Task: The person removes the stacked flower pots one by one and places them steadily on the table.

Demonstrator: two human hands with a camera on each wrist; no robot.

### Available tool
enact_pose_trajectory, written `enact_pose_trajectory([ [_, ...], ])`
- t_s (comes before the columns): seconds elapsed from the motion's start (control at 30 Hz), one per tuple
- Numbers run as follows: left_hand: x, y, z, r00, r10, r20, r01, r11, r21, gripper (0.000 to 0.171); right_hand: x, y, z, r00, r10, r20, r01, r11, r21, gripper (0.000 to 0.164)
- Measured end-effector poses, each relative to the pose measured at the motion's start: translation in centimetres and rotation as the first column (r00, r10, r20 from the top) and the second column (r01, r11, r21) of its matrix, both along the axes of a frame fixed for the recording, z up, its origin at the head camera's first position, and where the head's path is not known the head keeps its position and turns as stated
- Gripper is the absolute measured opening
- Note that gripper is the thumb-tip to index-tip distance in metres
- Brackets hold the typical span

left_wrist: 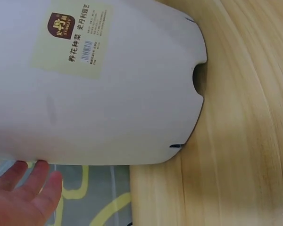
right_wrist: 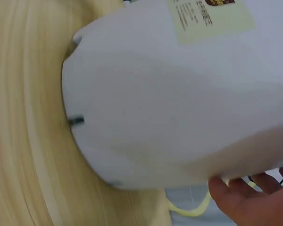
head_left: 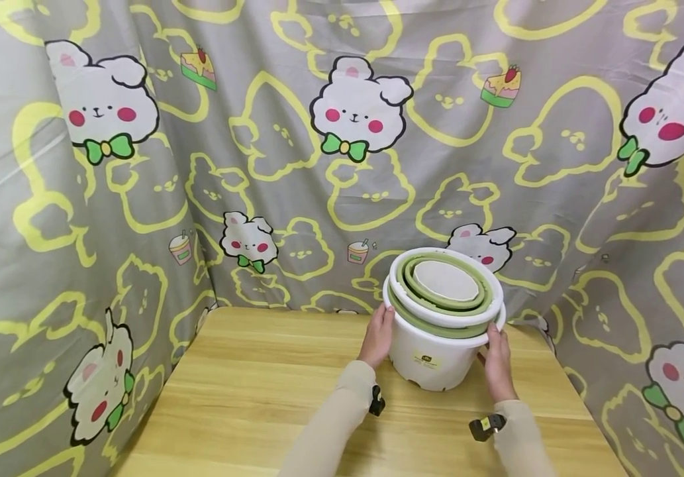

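Observation:
A stack of nested flower pots stands toward the right of the table in the head view. Outermost is a large white pot [head_left: 404, 368] with a yellowish label [head_left: 427, 359] on its front. White and green pot rims rise inside it, around a pale round surface [head_left: 445, 279] in the middle. My left hand [head_left: 377, 338] holds the stack's left side just under the rim. On the opposite side, my right hand [head_left: 499, 361] grips it near the rim. Both wrist views show fingers along the white wall, and notches along the pot's bottom edge by the wood.
The wooden table [head_left: 246, 391] extends left and in front of the pots. A grey curtain [head_left: 294, 199] with rabbit prints hangs behind and along both sides. Each wrist bears a small black camera, the right one [head_left: 487, 427] beside the forearm.

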State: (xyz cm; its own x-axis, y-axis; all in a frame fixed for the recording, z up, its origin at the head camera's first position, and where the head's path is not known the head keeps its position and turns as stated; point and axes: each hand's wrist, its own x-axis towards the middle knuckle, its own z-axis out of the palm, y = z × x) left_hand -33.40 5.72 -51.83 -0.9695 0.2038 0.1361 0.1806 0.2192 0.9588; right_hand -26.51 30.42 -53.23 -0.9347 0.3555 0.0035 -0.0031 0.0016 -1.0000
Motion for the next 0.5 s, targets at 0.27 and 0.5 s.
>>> enact_pose_trajectory([
  [0.27, 0.1, 0.2, 0.2, 1.0, 0.011, 0.015, -0.011, 1.0, 0.001, 0.061, 0.0, 4.0, 1.7, 0.989, 0.03, 0.144, -0.078, 0.937, 0.34, 0.077],
  [0.5, 0.2, 0.4, 0.3, 1.0, 0.013, 0.017, -0.013, 1.0, 0.011, 0.06, -2.0, 8.0, 4.4, 0.995, -0.073, 0.063, 0.014, 0.757, 0.653, 0.074],
])
